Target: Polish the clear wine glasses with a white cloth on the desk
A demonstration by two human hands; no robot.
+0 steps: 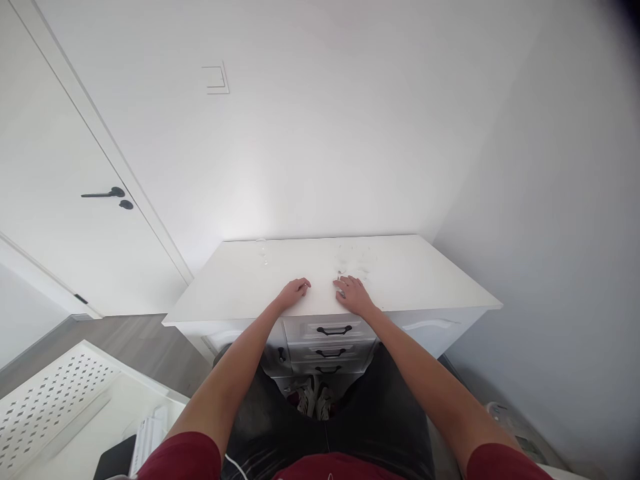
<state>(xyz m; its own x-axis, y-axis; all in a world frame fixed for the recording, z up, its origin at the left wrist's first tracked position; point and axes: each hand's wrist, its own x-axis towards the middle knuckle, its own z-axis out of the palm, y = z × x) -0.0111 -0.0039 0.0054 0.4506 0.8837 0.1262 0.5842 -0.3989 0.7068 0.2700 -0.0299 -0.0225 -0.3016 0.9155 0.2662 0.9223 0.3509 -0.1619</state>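
My left hand (pixel 294 294) rests on the white cabinet top (pixel 220 287) near its front edge. Its fingers are curled in, and their inside is hidden, so I cannot tell whether they hold anything. To its right, my right hand (pixel 353 295) lies palm down on the same surface with its fingers apart. A small dark bit (pixel 341 272) lies by its fingertips. Faint grey marks or crumbs (pixel 353 257) are scattered beyond that hand; they are too small to name. Some small clear pieces (pixel 265 256) lie at the back left of the top.
Below the top are drawers with black handles (pixel 335 330). A white wall with a switch (pixel 216 78) rises behind. At left are a door with a black handle (pixel 103 193) and a perforated white panel (pixel 45 407). A grey wall (pixel 550 267) stands at right.
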